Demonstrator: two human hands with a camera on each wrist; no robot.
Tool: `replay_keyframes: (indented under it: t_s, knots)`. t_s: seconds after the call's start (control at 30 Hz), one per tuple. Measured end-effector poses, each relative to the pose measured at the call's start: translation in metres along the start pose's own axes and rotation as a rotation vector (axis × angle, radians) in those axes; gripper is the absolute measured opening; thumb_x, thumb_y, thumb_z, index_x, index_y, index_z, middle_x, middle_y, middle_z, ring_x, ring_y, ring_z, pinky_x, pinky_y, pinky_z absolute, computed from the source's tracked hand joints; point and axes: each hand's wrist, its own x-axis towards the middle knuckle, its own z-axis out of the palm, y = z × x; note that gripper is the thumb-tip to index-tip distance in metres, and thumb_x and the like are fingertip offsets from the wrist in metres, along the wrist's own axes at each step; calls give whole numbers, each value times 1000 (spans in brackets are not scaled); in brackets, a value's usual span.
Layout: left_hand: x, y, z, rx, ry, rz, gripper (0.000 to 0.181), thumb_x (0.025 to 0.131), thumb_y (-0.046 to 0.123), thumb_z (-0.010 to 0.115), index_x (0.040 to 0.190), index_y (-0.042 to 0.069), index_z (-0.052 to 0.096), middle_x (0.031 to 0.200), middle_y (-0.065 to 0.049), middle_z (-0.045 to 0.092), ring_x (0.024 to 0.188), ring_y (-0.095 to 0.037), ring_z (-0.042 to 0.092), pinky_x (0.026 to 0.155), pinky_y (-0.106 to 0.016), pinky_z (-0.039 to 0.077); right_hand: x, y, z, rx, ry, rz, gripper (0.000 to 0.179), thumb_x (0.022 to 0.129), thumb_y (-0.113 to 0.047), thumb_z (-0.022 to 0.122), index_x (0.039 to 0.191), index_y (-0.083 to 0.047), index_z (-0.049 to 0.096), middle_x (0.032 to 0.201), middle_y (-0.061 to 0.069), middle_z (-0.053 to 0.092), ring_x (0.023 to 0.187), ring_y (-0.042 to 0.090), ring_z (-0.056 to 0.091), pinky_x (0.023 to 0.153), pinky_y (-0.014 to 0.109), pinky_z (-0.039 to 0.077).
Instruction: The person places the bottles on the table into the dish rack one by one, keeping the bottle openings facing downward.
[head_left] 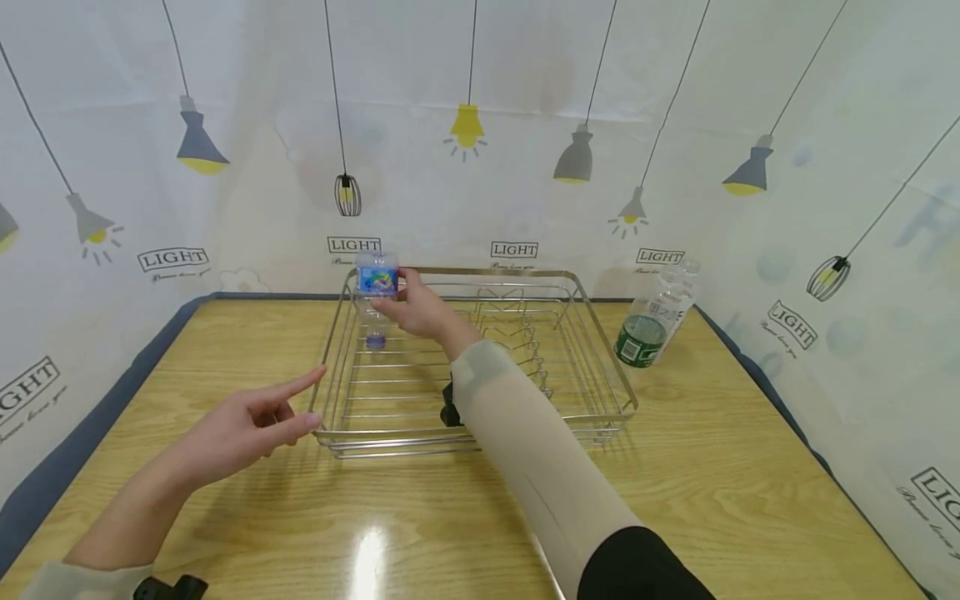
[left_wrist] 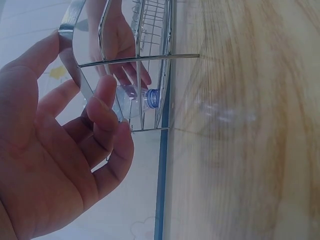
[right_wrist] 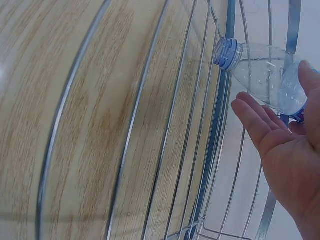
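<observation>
An upside-down clear plastic bottle [head_left: 377,282] with a blue label stands neck down at the back left inside a wire dish rack [head_left: 480,445]. My right hand [head_left: 420,308] holds it from the right, thumb across the front by the label. In the right wrist view, the bottle [right_wrist: 257,70] shows its blue neck ring near the wires, with straight fingers [right_wrist: 255,117] alongside. My left hand [head_left: 240,429] is at the rack's left side, index fingertip and thumb at the metal rim. Its other fingers [left_wrist: 95,150] are loosely bent outside the wires.
Two more clear bottles stand at the right rear of the wooden table [head_left: 720,467], the nearer bottle [head_left: 641,337] with a green label. A printed curtain [head_left: 420,167] hangs behind and at both sides. Looped wire dividers [head_left: 536,350] rise inside the rack's right half.
</observation>
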Motion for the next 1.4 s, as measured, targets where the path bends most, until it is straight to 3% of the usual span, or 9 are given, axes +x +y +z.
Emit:
replay_keyframes:
  t_s: [0.57, 1.4]
  knots:
    - [0, 2, 1, -1, 1, -19, 67, 110, 40, 68, 171, 35, 41, 89, -9, 64, 69, -18, 54, 60, -32, 48, -2, -2, 0, 62, -57, 18, 78, 115, -28, 62, 177, -15, 16, 157, 21, 60, 128, 36, 71, 109, 45, 59]
    - [0, 1, 1, -17, -20, -29, 68, 111, 40, 68, 172, 34, 38, 90, -10, 66, 70, -17, 54, 61, -32, 49, -3, -3, -2, 38, -55, 25, 80, 114, -30, 62, 177, -15, 14, 156, 21, 60, 127, 35, 72, 107, 47, 60]
